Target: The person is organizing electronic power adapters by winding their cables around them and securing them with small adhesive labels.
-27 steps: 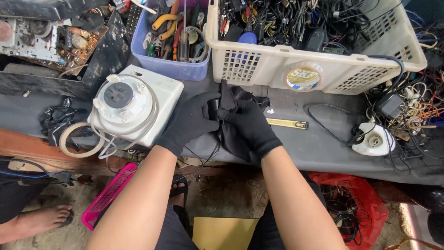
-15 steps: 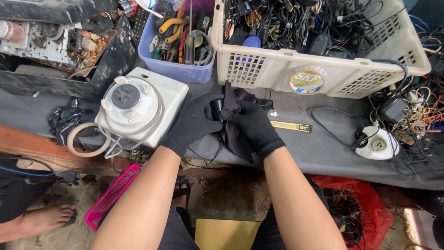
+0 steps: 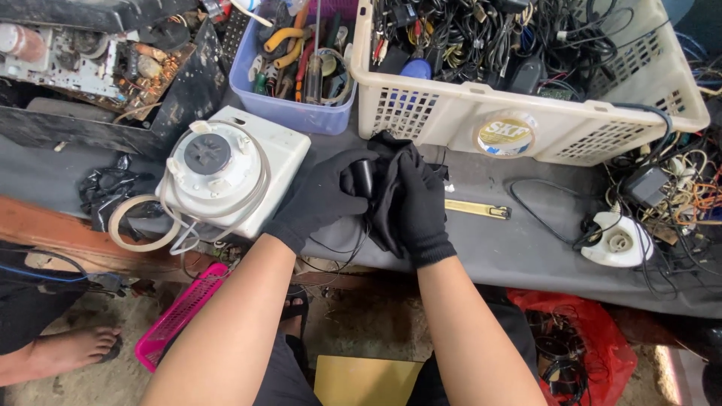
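Head view: at far left a tape roll (image 3: pixel 138 225) is seen beside a white appliance base (image 3: pixel 233 177), with a blue bin (image 3: pixel 293 113) of hand tools behind it. At the bench edge, a small black cylinder (image 3: pixel 365 177), upright with its long axis near vertical, is clamped by the left hand (image 3: pixel 320 197); black cloth (image 3: pixel 387 203) is gripped around it by the right hand (image 3: pixel 423 207). A cream basket (image 3: pixel 526 120) of cables stands behind, a white plug (image 3: pixel 618 240) at right.

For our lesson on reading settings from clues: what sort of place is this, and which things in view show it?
Probably a small electrical repair workbench. A cream plastic basket heaped with black cables, a blue plastic tub of pliers and screwdrivers, and a white appliance base by the gloved left hand suggest it.
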